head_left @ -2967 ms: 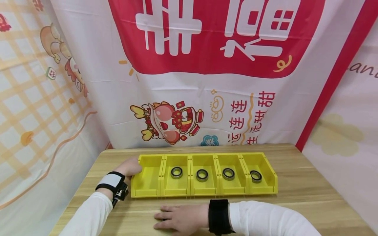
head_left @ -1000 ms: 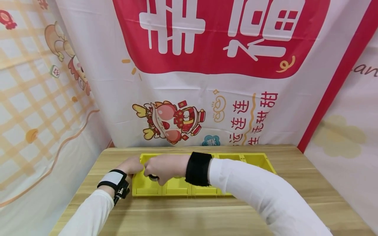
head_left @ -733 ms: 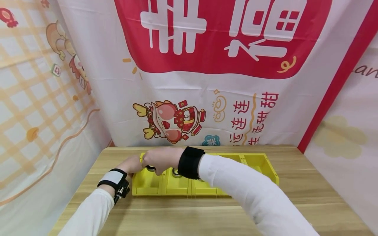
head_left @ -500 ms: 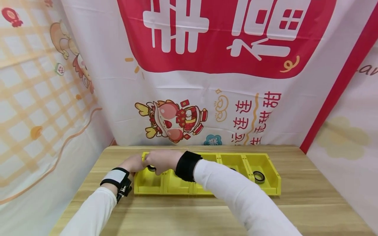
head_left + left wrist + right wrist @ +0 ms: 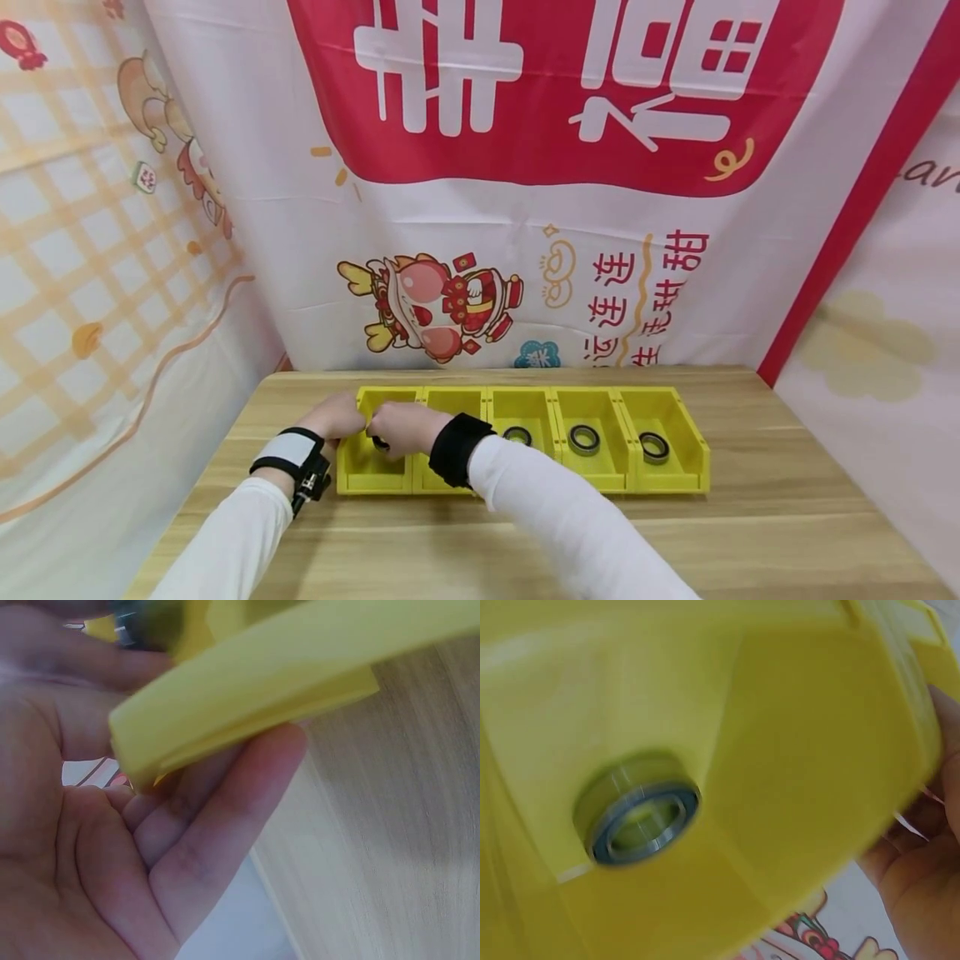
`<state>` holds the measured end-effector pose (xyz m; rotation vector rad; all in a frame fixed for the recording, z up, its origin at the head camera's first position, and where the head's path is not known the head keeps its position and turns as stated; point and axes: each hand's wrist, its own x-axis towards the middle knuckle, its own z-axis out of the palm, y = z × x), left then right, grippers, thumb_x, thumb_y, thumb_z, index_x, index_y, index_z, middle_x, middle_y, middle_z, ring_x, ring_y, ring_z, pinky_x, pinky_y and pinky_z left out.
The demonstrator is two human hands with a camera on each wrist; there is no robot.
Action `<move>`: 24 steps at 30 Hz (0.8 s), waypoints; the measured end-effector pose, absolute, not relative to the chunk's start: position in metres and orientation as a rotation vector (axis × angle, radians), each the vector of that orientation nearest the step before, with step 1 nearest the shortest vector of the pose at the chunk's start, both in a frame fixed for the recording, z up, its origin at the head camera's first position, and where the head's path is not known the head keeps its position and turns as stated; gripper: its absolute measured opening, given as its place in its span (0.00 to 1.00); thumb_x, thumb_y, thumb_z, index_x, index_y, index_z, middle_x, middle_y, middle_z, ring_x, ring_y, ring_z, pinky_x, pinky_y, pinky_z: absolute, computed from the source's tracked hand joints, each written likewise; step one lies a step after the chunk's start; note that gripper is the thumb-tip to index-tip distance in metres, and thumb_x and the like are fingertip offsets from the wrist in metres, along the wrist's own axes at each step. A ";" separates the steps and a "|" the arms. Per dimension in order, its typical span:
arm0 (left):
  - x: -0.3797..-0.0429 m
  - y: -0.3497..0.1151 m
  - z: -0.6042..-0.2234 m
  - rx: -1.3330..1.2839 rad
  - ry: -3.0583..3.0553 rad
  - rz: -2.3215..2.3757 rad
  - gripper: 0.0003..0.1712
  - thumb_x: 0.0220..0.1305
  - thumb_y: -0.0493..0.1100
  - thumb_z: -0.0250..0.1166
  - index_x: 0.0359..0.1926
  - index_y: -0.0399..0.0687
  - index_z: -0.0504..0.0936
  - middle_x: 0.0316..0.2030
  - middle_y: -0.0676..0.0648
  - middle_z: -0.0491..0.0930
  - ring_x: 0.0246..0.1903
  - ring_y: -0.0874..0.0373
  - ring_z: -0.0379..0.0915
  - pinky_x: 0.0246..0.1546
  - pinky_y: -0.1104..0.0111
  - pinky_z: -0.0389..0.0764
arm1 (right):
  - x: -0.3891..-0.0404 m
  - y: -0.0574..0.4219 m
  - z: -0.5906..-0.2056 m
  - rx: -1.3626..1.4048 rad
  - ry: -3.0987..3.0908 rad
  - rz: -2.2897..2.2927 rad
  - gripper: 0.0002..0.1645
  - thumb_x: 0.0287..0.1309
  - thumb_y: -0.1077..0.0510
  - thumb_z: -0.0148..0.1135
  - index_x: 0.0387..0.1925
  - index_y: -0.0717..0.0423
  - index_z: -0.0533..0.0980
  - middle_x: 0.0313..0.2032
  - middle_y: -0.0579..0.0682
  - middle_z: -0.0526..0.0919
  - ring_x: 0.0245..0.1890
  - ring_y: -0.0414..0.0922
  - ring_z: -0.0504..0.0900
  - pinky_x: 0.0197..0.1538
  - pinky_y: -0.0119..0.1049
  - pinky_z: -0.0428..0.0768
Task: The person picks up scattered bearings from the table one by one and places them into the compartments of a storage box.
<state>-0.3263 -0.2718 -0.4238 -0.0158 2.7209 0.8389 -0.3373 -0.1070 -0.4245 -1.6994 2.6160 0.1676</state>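
My left hand (image 5: 337, 417) grips the outer left wall of the leftmost yellow parts bin (image 5: 375, 482). In the left wrist view, curled fingers (image 5: 225, 825) press the wall (image 5: 247, 697) from outside. My right hand (image 5: 405, 427) reaches down into that same bin with a ball bearing (image 5: 380, 443) at its fingertips. Fingers flank this dark ring (image 5: 146, 622) at the top of the left wrist view. Blurred in the right wrist view, another bearing (image 5: 637, 814) sits in the neighbouring bin, with my right hand (image 5: 926, 862) beyond the bin wall.
Several joined yellow bins (image 5: 670, 482) stand in a row on the wooden table (image 5: 525, 533). Single bearings lie in the bins to the right, among them the fourth bin's bearing (image 5: 583, 439) and the last bin's bearing (image 5: 655, 447). A printed curtain (image 5: 600, 208) hangs behind.
My right hand, flat on the table three seconds ago, is now at the leftmost bin with a bearing. Lately it has dipped lower and its forearm has swung left. My left hand keeps its grip.
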 end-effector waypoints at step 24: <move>-0.326 -0.273 -0.426 -0.032 2.732 0.823 0.09 0.58 0.35 0.56 0.40 0.34 0.75 0.31 0.42 0.75 0.29 0.51 0.77 0.22 0.66 0.79 | -0.333 -0.124 -0.447 -1.399 2.786 0.150 0.15 0.59 0.59 0.69 0.23 0.49 0.72 0.24 0.41 0.74 0.24 0.37 0.69 0.30 0.28 0.70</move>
